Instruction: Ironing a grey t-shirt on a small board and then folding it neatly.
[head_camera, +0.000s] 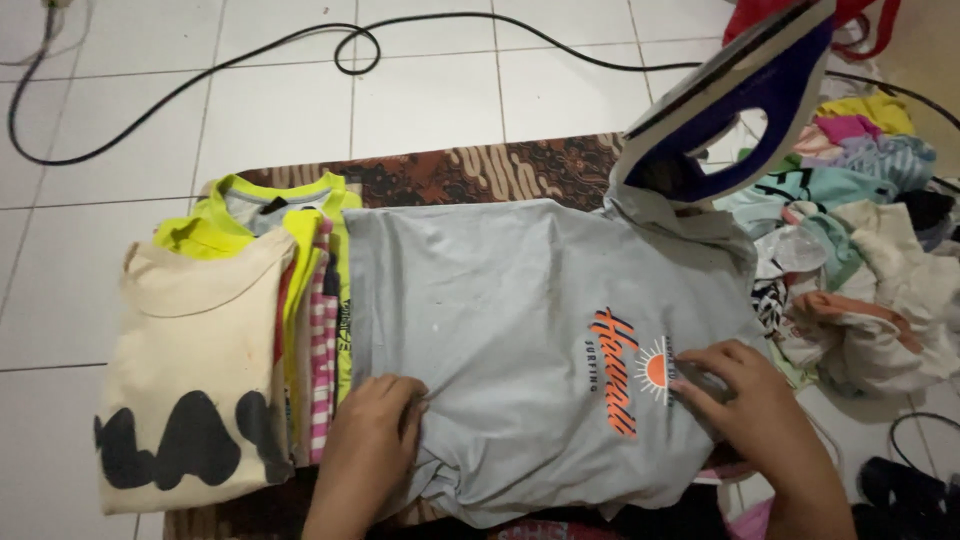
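2 bare hands press on a grey T-shirt (500, 330) that fills the centre of the frame, spread flat with an orange print near its right side. White floor tiles (300, 100) take up the whole upper left, crossed by a black cord (200, 85) that loops near the top centre. Under the shirt lies a brown patterned cloth (470, 172), showing as a band above the shirt's upper edge.

At the right edge of the frame sits a loose heap of unfolded clothes (860, 240) in green, pink, white and cream. At the left of the frame stands a stack of folded clothes (300, 300), just beside the shirt's left edge, with a cream shirt with black shapes (190, 370) on top and yellow-green and pink-striped pieces showing beneath it.

In the upper right, an iron (730, 100) with a purple handle stands tilted on its heel at the shirt's far right corner, touching the fabric there.

The left hand (375, 430), at the lower centre, lies on the shirt's lower left edge with fingers curled, gathering a fold of cloth. The right hand (745, 400), at the lower right, rests on the shirt just beside the orange print, fingers bent and pressing the fabric down; whether it pinches the cloth cannot be told.
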